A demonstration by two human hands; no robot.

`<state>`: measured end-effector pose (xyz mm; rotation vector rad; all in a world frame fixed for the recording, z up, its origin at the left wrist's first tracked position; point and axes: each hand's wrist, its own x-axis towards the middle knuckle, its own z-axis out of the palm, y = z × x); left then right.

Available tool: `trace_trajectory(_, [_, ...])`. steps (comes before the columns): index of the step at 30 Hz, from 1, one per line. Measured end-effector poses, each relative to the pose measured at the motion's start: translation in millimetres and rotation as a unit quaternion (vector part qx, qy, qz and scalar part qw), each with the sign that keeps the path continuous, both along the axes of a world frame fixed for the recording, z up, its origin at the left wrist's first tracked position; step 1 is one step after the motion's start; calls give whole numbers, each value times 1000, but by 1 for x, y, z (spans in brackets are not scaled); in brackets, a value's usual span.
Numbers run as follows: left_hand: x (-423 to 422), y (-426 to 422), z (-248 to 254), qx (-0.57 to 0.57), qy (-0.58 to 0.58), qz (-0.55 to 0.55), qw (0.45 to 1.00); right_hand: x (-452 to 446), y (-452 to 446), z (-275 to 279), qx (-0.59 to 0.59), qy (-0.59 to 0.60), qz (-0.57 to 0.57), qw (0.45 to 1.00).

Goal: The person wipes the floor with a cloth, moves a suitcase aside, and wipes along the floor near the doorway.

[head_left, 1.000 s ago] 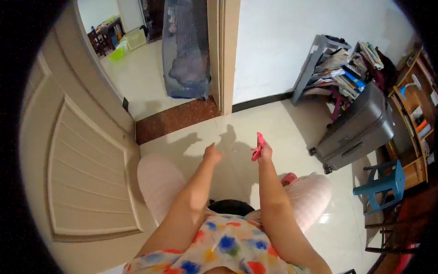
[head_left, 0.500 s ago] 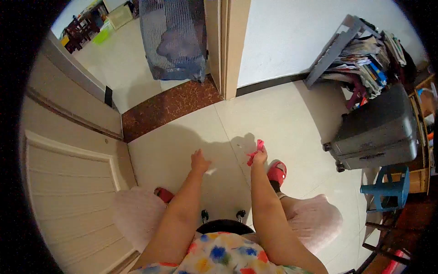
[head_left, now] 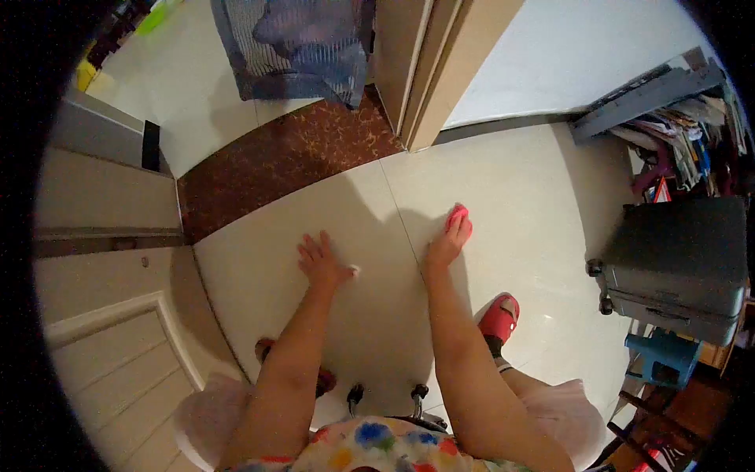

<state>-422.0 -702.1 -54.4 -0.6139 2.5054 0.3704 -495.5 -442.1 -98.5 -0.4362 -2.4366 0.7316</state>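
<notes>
The right hand is reaching down toward the tiled floor, its fingers closing over a pink cloth. The cloth is showing beyond and beside the fingertips, lying just right of a tile joint and near the floor's far edge, below the corner of the door frame. Whether it is pressing flat on the tiles is not showing clearly.

The left hand is spreading its fingers wide and gripping nothing, palm facing down, nearer the floor's left edge; its contact with the tiles is hard to tell. A tiny pale spot beside its thumb is appearing too small to identify.

A brown marble threshold is bordering the floor's far edge, and a panelled door is standing along the left edge. Toward the right edge, a dark suitcase is standing beside a blue plastic stool. A red shoe is resting nearer, right of the right forearm.
</notes>
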Motion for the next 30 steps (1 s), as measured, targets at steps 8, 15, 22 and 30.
trace_trajectory(8, [5, -2, -13, 2, 32, -11, 999, -124, 29, -19, 61, 3, 70, 996])
trace_trajectory(15, [7, -4, -21, -3, 13, -16, 1000, -154, 40, -20, 120, 0, 145, 982])
trace_trajectory(22, [0, -2, 2, 9, -14, -17, 1000, -117, -37, -13, 8, -39, 271, 962])
trace_trajectory(30, [6, -1, -3, 21, 13, -13, 1000, -116, -117, -43, -261, -100, 409, 869])
